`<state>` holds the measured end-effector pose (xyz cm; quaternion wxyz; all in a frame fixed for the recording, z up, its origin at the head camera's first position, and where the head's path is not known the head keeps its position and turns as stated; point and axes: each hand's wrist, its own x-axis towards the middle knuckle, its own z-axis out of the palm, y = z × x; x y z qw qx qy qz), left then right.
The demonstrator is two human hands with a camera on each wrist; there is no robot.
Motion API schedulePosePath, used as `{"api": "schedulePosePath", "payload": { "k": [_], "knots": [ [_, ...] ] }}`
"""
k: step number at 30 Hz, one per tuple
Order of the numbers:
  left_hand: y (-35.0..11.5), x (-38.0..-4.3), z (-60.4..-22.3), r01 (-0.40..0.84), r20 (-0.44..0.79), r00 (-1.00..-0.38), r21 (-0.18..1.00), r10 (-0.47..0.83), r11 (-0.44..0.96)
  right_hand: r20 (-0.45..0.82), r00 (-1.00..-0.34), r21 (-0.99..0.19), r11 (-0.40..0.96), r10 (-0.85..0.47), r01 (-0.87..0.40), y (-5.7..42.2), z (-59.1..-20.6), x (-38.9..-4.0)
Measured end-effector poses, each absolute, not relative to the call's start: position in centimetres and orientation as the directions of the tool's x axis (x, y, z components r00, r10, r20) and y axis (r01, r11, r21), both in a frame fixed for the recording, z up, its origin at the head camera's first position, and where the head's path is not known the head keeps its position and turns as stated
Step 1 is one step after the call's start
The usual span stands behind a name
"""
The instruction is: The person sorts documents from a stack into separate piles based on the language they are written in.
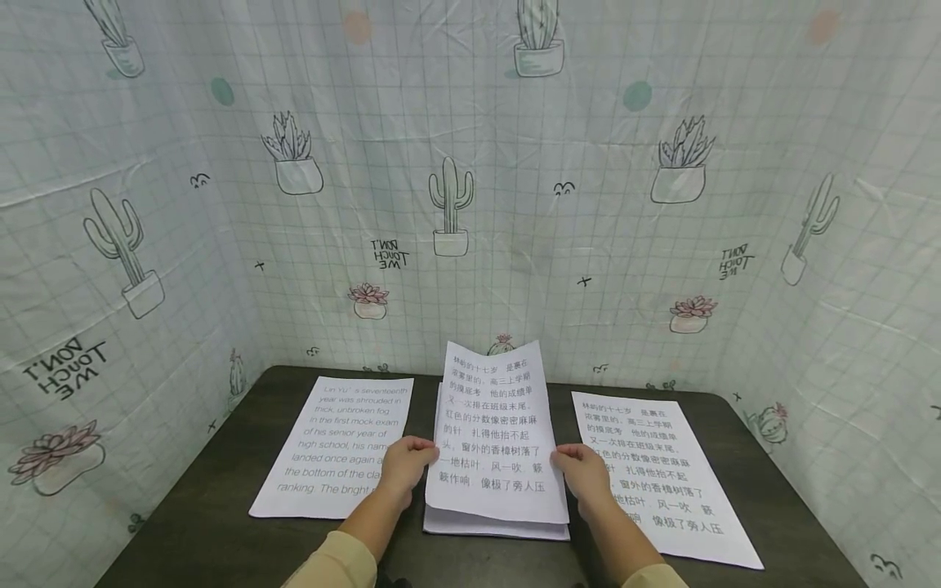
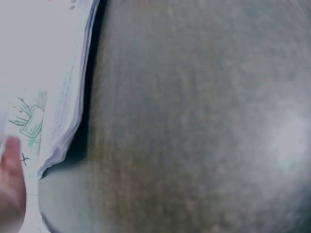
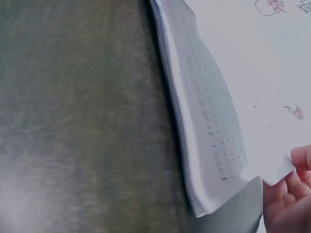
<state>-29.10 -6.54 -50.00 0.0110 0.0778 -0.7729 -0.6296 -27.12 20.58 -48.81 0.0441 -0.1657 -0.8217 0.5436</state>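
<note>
A sheet of paper (image 1: 491, 425) printed with Chinese characters is lifted off a paper stack (image 1: 500, 527) in the middle of the table, its far end tilted up. My left hand (image 1: 408, 465) pinches its left edge, my right hand (image 1: 584, 474) its right edge. Thumb and curled fingers of the right hand (image 3: 291, 194) close on the paper in the right wrist view. Only part of the left hand (image 2: 10, 184) shows, blurred, at the border of the left wrist view. The stack's layered edge (image 3: 177, 111) lies below the raised sheet.
On the left lies a sheet with English text (image 1: 334, 449), partly covered by my left hand. A sheet with Chinese text (image 1: 662, 474) lies on the right, overlapped by my right forearm. The dark table (image 1: 213, 490) meets a cactus-printed cloth (image 1: 485, 122) behind and at both sides.
</note>
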Motion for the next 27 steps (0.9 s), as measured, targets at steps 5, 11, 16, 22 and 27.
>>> {"api": "schedulePosePath", "payload": {
  "k": [5,11,16,22,27],
  "knots": [
    [-6.7,-29.5,-49.4,-0.095,-0.084,-0.992,0.988,-0.091,0.122,-0.114,-0.951,-0.92,0.33,0.287,0.21,20.8,-47.8,-27.5],
    [-7.2,-29.7,-48.5,-0.073,-0.073,-0.997,0.997,0.023,0.014,-0.135,-0.97,-0.943,0.273,0.202,0.188,21.3,-46.3,-27.4],
    [-7.7,-29.8,-47.6,-0.078,-0.066,-0.989,0.993,0.135,-0.086,-0.137,-0.983,-0.967,0.198,0.123,0.16,22.0,-45.4,-27.5],
    [-7.9,-30.2,-46.8,-0.101,-0.05,-0.968,0.975,0.246,-0.2,-0.138,-0.99,-0.986,0.095,0.019,0.139,23.6,-44.7,-27.6],
    [-7.6,-30.4,-46.2,-0.109,-0.039,-0.954,0.968,0.297,-0.225,-0.147,-0.988,-0.989,0.033,-0.055,0.145,25.1,-43.8,-27.4]
  ]
}}
